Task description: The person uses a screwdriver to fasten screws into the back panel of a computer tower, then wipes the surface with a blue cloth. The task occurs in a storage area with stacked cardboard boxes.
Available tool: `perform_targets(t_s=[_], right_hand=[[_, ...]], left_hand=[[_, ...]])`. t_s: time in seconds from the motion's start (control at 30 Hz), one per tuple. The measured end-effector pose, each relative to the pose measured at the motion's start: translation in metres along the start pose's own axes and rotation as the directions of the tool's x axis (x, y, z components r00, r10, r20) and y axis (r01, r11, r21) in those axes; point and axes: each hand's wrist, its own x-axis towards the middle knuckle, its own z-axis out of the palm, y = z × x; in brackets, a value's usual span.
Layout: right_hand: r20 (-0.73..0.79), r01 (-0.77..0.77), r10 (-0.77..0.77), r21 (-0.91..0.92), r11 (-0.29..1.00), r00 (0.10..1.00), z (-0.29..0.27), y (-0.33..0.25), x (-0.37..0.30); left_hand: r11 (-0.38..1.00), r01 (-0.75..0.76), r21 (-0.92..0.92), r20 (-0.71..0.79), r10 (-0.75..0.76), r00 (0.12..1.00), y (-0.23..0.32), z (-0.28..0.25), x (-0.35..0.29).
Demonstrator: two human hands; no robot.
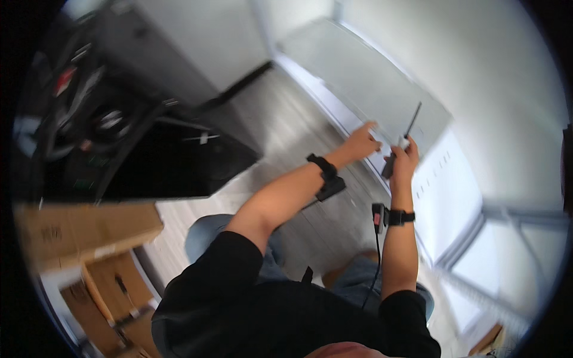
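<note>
My right hand (pixel 405 160) is closed around what looks like a screwdriver (pixel 411 125). Its dark handle extends below the fingers, a pale section shows at the grip, and its long thin dark shaft points up and away. Just to the left, my left hand (pixel 362 142) holds nothing, with its fingers apart and the index finger stretched out. Both hands are over the near edge of a pale grey panel (pixel 364 71); whether the left fingertips touch it, I cannot tell. Below the panel is a white upright board (pixel 444 191) with a row of slots.
Black equipment (pixel 173 161) fills the left side. Cardboard boxes (pixel 89 232) sit at the lower left, one open. A metal frame (pixel 471 238) stands at the right. A cable (pixel 376 262) hangs from the device on my right wrist.
</note>
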Motion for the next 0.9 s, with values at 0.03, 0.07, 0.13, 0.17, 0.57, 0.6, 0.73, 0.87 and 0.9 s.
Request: perform_targets(t_s=[0.03,0.07,0.13,0.17,0.57,0.6,0.73,0.87,0.9], right_hand=[[0.067,-0.016,0.014,0.028,0.999,0.998,0.015,-0.018,-0.009],[0.109,-0.014,0.006,0.072,0.997,0.994,0.019,-0.028,-0.018],[0.212,-0.053,0.024,0.129,0.990,0.977,0.047,-0.056,-0.036],[0.262,-0.090,0.052,0.136,0.987,0.964,0.063,-0.067,-0.047],[0.656,-0.459,0.326,0.036,0.888,0.681,0.087,-0.302,-0.153],[0.654,-0.423,0.314,0.009,0.906,0.688,0.083,-0.329,-0.160],[0.625,-0.249,0.239,-0.073,0.966,0.744,0.040,-0.435,-0.184],[0.589,-0.166,0.182,-0.081,0.983,0.788,-0.012,-0.552,-0.194],[0.572,-0.096,0.123,-0.078,0.992,0.811,-0.027,-0.575,-0.189]], left_hand=[[0.998,0.041,-0.038,0.056,-0.039,0.998,0.026,-0.017,-0.002],[0.986,0.159,-0.053,0.059,-0.156,0.986,0.060,-0.025,-0.017],[0.989,0.142,0.042,-0.070,-0.138,0.988,0.123,-0.051,-0.047],[0.981,0.160,0.106,-0.128,-0.146,0.981,0.146,-0.068,-0.061],[0.979,0.200,-0.043,-0.431,-0.199,0.880,0.318,-0.097,-0.182],[0.965,0.258,-0.037,-0.431,-0.249,0.867,0.345,-0.095,-0.192],[0.963,0.270,0.020,-0.341,-0.248,0.907,0.428,-0.069,-0.234],[0.954,0.184,-0.238,-0.117,-0.217,0.969,0.576,-0.014,-0.250],[0.944,0.234,-0.231,0.013,-0.237,0.971,0.598,-0.005,-0.246]])
